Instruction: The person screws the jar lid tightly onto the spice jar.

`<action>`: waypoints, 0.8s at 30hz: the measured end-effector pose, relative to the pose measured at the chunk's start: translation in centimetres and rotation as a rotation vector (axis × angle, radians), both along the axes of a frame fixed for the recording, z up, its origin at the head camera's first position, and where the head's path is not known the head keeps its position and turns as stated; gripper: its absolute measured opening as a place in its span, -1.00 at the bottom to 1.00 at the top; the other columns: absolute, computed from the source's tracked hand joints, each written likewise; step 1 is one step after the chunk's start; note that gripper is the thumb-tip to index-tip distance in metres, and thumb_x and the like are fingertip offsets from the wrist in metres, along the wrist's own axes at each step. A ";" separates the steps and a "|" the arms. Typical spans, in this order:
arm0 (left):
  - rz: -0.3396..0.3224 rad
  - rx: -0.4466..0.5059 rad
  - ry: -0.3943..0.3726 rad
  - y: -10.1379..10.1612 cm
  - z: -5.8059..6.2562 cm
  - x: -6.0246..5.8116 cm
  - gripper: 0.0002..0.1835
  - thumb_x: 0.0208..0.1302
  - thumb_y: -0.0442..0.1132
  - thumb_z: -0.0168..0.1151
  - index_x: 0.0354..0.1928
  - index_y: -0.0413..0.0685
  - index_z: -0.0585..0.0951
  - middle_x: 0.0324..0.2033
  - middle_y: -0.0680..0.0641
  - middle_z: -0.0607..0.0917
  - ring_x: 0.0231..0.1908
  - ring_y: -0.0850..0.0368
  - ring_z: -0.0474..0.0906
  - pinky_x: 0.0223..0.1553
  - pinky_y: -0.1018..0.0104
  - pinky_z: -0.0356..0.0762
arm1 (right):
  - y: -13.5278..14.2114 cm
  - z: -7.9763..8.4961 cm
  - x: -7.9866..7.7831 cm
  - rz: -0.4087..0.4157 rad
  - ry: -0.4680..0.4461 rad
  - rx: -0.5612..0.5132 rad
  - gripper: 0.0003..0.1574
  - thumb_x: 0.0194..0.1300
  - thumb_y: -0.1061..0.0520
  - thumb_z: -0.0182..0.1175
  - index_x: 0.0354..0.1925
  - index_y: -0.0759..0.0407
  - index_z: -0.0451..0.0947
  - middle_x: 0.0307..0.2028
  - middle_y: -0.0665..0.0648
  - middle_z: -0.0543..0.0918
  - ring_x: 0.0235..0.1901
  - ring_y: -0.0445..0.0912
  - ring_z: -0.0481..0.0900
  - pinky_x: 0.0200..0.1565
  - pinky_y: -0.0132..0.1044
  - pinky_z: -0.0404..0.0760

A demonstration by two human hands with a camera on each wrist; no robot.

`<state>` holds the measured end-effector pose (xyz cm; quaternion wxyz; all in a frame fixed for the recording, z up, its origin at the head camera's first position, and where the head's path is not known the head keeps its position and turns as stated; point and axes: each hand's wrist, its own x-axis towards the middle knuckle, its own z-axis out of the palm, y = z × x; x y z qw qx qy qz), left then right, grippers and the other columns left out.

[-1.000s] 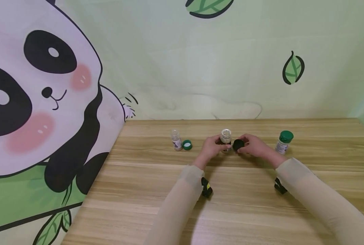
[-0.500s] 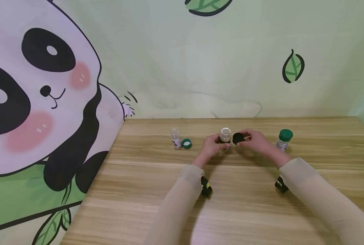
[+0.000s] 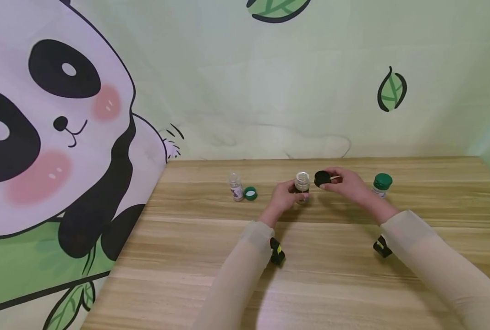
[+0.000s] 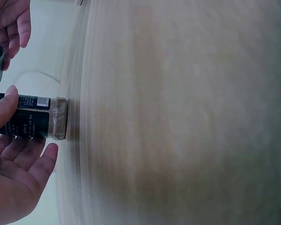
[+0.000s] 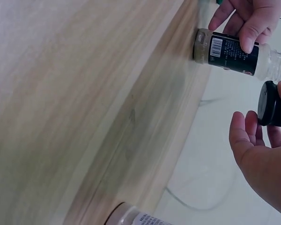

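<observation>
Jar [image 5: 232,54] (black-labelled), clear-necked, open-topped.

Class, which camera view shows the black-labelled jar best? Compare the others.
The right wrist view: it shows the black-labelled jar from base to open neck, with the barcode visible. The left wrist view shows base and label, but the picture's edge cuts off the neck. The head view shows it small and partly covered.

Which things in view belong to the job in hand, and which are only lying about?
Apparently in the job:
clear bottle with black label, gripped by left hand
round black lid, held by right hand

Lying about:
clear uncapped bottle with pale label
round green lid beside it
green-capped bottle with pale label
</observation>
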<state>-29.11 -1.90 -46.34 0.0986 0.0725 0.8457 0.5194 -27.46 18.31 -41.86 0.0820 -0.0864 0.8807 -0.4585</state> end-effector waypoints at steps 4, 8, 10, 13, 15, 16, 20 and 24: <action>0.003 0.007 -0.003 -0.1 0.0 0.1 -0.49 0.20 -0.23 0.41 0.22 -0.04 0.59 0.15 -0.12 0.68 0.20 0.01 0.58 0.24 0.16 0.49 | -0.1 0.2 0.0 0.011 0.000 0.003 -0.29 0.35 0.09 0.25 0.35 0.35 0.32 0.22 0.47 0.47 0.15 0.24 0.53 -0.10 -0.34 0.57; 0.012 0.019 -0.017 -0.1 0.0 0.2 -0.50 0.21 -0.24 0.40 0.21 -0.02 0.60 0.17 -0.10 0.67 0.22 0.01 0.56 0.26 0.12 0.48 | -0.3 0.3 -0.1 0.021 0.000 0.007 -0.30 0.35 0.08 0.26 0.34 0.33 0.33 0.21 0.46 0.49 0.14 0.24 0.54 -0.10 -0.31 0.58; 0.013 0.022 -0.020 -0.1 0.0 0.2 -0.51 0.21 -0.24 0.40 0.21 -0.01 0.60 0.17 -0.09 0.67 0.22 0.02 0.56 0.26 0.12 0.48 | -0.4 0.3 -0.1 0.027 -0.004 0.006 -0.30 0.34 0.08 0.26 0.34 0.32 0.34 0.20 0.45 0.49 0.14 0.24 0.54 -0.09 -0.30 0.58; 0.013 0.024 -0.019 0.0 -0.1 0.2 -0.52 0.20 -0.24 0.41 0.20 -0.02 0.61 0.16 -0.09 0.68 0.22 0.02 0.57 0.25 0.13 0.48 | -0.6 0.3 -0.1 0.036 -0.002 0.003 -0.30 0.34 0.09 0.26 0.34 0.33 0.34 0.19 0.45 0.49 0.12 0.23 0.54 -0.08 -0.29 0.58; 0.010 0.021 -0.015 -0.1 -0.1 0.2 -0.51 0.20 -0.23 0.41 0.20 -0.01 0.61 0.15 -0.09 0.68 0.21 0.02 0.57 0.24 0.15 0.49 | -0.7 0.3 -0.1 0.041 0.003 0.000 -0.30 0.34 0.09 0.26 0.34 0.34 0.34 0.19 0.45 0.50 0.11 0.23 0.54 -0.08 -0.28 0.57; 0.009 0.021 -0.014 -0.1 -0.1 0.2 -0.51 0.20 -0.23 0.41 0.20 -0.01 0.61 0.15 -0.09 0.68 0.21 0.02 0.58 0.24 0.15 0.49 | -0.8 0.3 0.0 0.044 0.007 0.000 -0.29 0.34 0.09 0.27 0.34 0.34 0.34 0.18 0.46 0.51 0.11 0.22 0.55 -0.08 -0.28 0.57; 0.006 0.025 -0.014 -0.1 -0.1 0.2 -0.51 0.21 -0.24 0.41 0.21 -0.01 0.60 0.15 -0.09 0.68 0.21 0.02 0.58 0.25 0.15 0.49 | -1.0 0.5 0.0 0.046 0.009 0.003 -0.30 0.34 0.09 0.26 0.34 0.34 0.34 0.17 0.45 0.51 0.11 0.21 0.55 -0.09 -0.29 0.56; 0.011 0.028 -0.015 -0.1 -0.2 0.1 -0.52 0.21 -0.25 0.40 0.20 -0.01 0.61 0.15 -0.09 0.68 0.22 0.01 0.57 0.26 0.12 0.48 | -1.0 0.6 -0.1 0.043 0.021 0.015 -0.30 0.33 0.09 0.27 0.33 0.32 0.35 0.14 0.44 0.52 0.09 0.20 0.52 -0.13 -0.33 0.54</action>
